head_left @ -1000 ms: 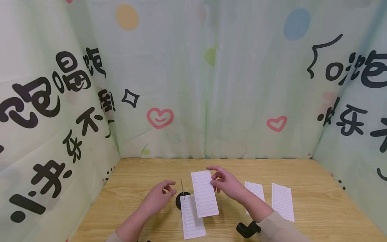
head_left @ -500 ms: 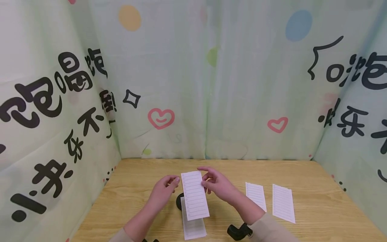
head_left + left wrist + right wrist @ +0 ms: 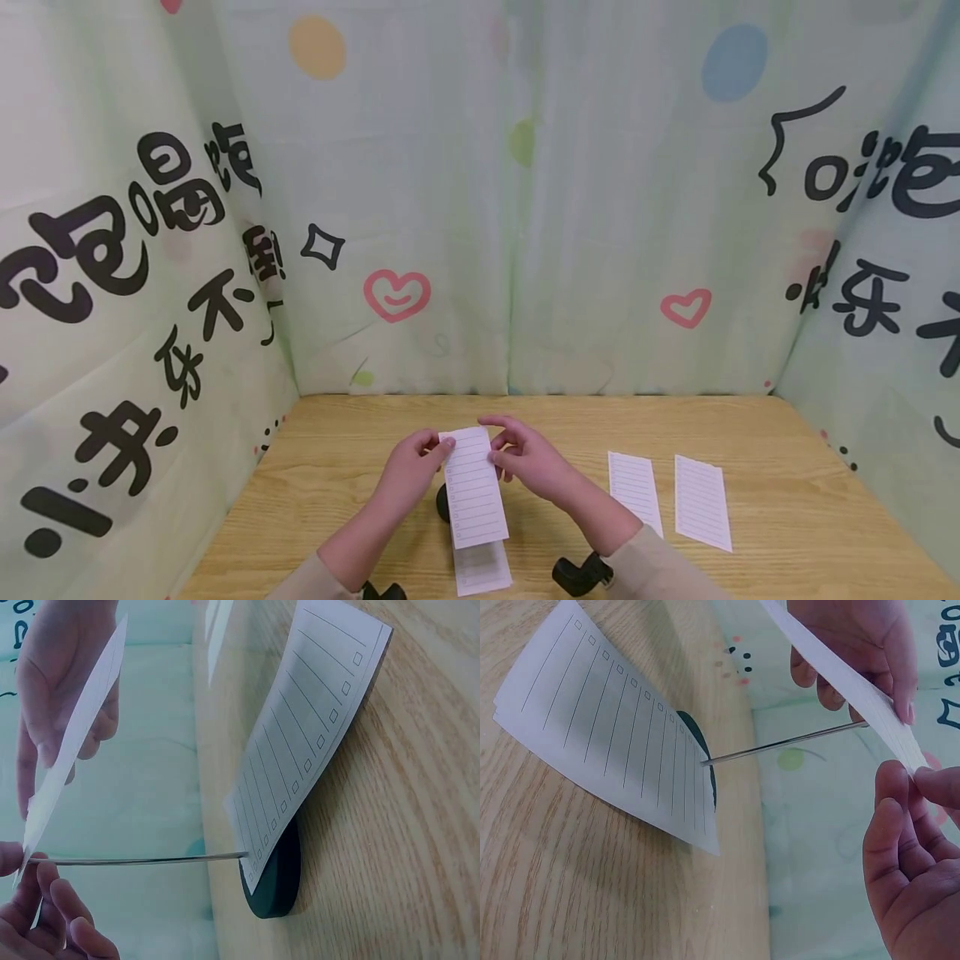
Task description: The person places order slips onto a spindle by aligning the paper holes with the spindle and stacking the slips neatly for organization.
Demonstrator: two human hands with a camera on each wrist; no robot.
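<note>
My left hand [image 3: 410,468] pinches the upper left corner of a lined checklist sheet [image 3: 474,492], thumb in front and fingers behind. My right hand [image 3: 528,458] pinches the sheet's right edge near the top. Below it stands a bill spike, its black round base [image 3: 281,877] on the table and its thin metal rod [image 3: 142,861] upright. The rod's tip meets the held sheet close to the left fingers; whether it pierces the paper I cannot tell. Another checklist paper [image 3: 622,720] sits low on the rod, its far end curving up off the table.
To the right, two more lined papers lie on the wooden table [image 3: 570,417]: a nearer one [image 3: 633,492] beside my right forearm, and an outer one [image 3: 702,504]. Printed curtains [image 3: 450,208] enclose the back and both sides. A black wrist camera [image 3: 581,575] hangs under my right wrist.
The held sheet has moved left, over the spike. My left hand has come in from the left and now pinches the sheet's corner; earlier only my right hand held it.
</note>
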